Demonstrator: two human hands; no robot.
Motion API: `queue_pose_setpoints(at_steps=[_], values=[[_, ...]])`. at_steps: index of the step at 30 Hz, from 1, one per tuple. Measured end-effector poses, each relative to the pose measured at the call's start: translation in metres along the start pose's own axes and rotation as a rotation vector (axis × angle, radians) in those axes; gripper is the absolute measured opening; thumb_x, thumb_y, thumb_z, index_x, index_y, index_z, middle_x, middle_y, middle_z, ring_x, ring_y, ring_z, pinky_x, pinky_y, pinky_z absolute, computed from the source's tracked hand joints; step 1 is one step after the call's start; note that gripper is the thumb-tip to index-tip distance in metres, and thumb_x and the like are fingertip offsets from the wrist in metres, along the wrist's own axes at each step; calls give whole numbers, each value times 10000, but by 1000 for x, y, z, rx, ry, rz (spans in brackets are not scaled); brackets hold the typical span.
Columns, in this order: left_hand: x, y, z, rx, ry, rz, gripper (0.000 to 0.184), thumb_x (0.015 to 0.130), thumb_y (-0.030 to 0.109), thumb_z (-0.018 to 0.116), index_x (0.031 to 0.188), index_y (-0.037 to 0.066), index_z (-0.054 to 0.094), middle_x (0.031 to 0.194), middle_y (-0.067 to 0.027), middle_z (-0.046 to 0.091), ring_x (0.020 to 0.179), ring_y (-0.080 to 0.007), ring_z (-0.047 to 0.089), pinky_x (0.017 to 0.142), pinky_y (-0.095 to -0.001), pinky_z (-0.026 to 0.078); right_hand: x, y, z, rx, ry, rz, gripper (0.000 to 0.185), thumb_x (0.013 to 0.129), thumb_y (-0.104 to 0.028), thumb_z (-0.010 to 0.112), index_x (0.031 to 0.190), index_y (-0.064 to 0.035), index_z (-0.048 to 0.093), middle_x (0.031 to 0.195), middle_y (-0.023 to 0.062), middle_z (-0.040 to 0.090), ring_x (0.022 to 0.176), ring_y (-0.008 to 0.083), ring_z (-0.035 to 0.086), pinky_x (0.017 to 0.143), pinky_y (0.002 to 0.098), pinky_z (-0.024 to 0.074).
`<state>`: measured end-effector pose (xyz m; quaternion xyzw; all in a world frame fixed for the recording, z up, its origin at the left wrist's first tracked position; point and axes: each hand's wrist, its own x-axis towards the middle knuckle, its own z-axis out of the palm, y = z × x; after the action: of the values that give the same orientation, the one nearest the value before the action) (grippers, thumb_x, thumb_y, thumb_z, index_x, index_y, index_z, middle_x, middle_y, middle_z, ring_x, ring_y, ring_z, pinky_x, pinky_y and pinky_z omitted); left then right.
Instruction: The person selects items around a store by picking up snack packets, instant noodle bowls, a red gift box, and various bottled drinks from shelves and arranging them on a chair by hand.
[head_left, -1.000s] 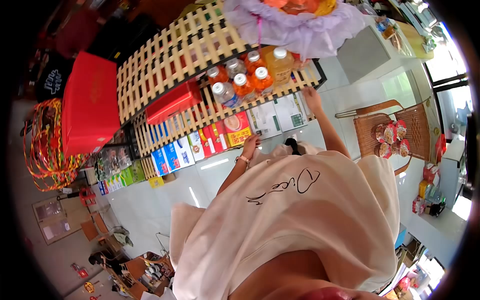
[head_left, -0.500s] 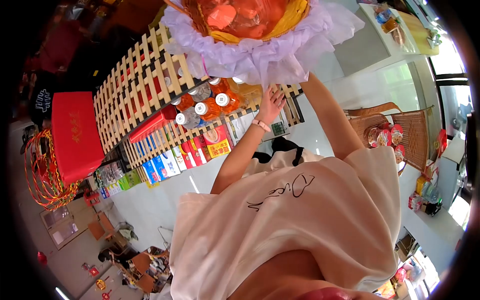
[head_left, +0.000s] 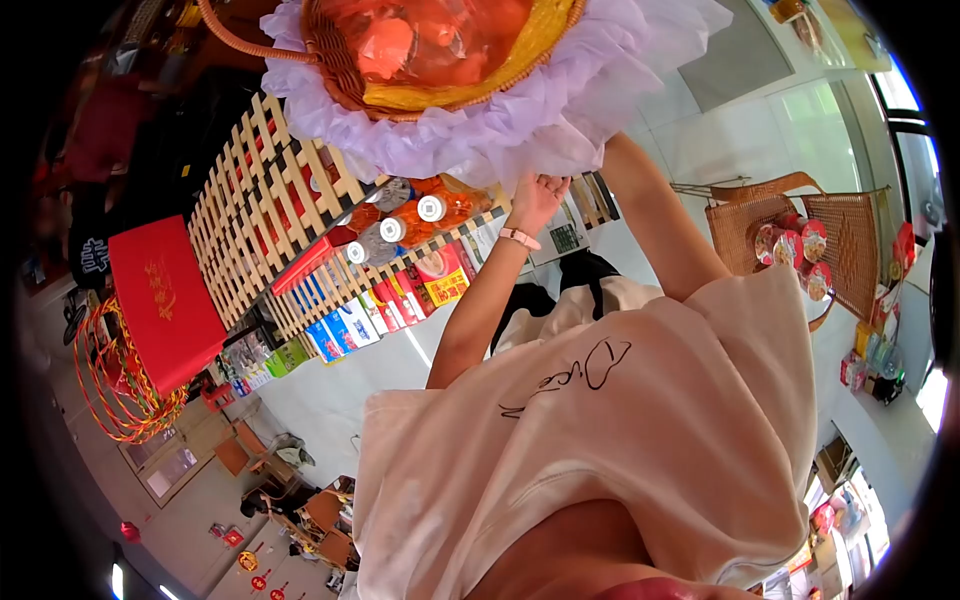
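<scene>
A brown wicker basket (head_left: 392, 112) with a ruffled lilac tulle trim (head_left: 440, 140) fills the top middle. Orange-red contents (head_left: 430, 45) under clear wrap and a yellow band along the inside show in it. My left hand (head_left: 542, 198), with a pink wristband, is at the trim's lower edge; its bent fingers press into the tulle and are partly covered. My right forearm (head_left: 655, 200) runs up behind the trim, and the tulle hides that hand. Below the basket, orange drink bottles with white caps (head_left: 432, 208) stand close to my left hand.
A slatted wooden rack (head_left: 270, 200) with cartons (head_left: 440, 275) along its side stands at left, beside a red box (head_left: 165, 295). At right is a wicker chair (head_left: 850, 235) holding several red-and-white cups (head_left: 790, 245). A person in dark clothes (head_left: 110, 130) is at upper left.
The basket has shifted left and slightly down, showing more of its wicker handle and covering more of the bottles. My left hand's fingers look more bent and more covered by the tulle.
</scene>
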<state>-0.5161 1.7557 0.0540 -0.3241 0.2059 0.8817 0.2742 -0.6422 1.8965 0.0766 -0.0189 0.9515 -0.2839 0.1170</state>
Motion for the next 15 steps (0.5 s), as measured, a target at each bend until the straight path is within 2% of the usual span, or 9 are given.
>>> queue_pose_setpoints(at_steps=[3, 4, 7, 8, 11, 12, 15], values=[[-20, -11, 3, -23, 64, 45, 331, 827, 288, 596, 1017, 69, 437, 1067, -73, 518, 1107, -236, 468, 970, -400, 381, -7, -9, 8, 8, -10, 30, 438, 790, -407, 523, 945, -10, 622, 1049, 186, 589, 950, 322, 581, 804, 401, 464], [-21, -14, -6, -14, 46, 38, 380, 785, 311, 650, 951, 78, 400, 1092, -81, 476, 1125, -255, 451, 977, -420, 371, -10, -11, 10, 11, -12, 42, 442, 790, -411, 522, 945, -9, 623, 1049, 187, 589, 952, 321, 581, 805, 401, 463], [-32, -23, -9, -71, 283, 6, 432, 753, 339, 680, 958, 79, 403, 1102, -81, 430, 1137, -262, 430, 979, -428, 366, -19, -17, 12, 33, -11, 87, 456, 790, -421, 517, 945, -6, 624, 1050, 188, 589, 958, 320, 580, 809, 403, 463], [-33, -25, -15, -35, 255, -1, 519, 726, 381, 697, 1040, 93, 401, 1131, -91, 370, 1156, -272, 395, 980, -433, 356, -22, -19, 13, 44, -8, 104, 460, 790, -424, 516, 944, -5, 625, 1050, 188, 589, 961, 319, 579, 810, 403, 463], [-40, -32, -21, 67, 146, 13, 552, 730, 408, 685, 1103, 121, 396, 1158, -93, 343, 1175, -264, 364, 983, -430, 345, -44, -17, 20, 83, -7, 171, 474, 791, -435, 512, 944, -1, 626, 1051, 190, 589, 967, 317, 579, 813, 405, 463], [-40, -33, -26, 36, 162, -23, 546, 751, 404, 660, 1153, 153, 389, 1220, -86, 303, 1197, -260, 344, 992, -434, 324, -56, -16, 23, 99, -5, 196, 478, 791, -438, 510, 944, 0, 627, 1051, 190, 589, 969, 317, 578, 814, 405, 463], [-44, -41, -46, 183, 141, -6, 525, 767, 381, 643, 1185, 167, 409, 1268, -51, 311, 1215, -232, 329, 995, -433, 314, -95, -20, 23, 148, -1, 252, 517, 800, -472, 483, 942, 1, 633, 1053, 194, 588, 985, 315, 575, 821, 411, 462]])
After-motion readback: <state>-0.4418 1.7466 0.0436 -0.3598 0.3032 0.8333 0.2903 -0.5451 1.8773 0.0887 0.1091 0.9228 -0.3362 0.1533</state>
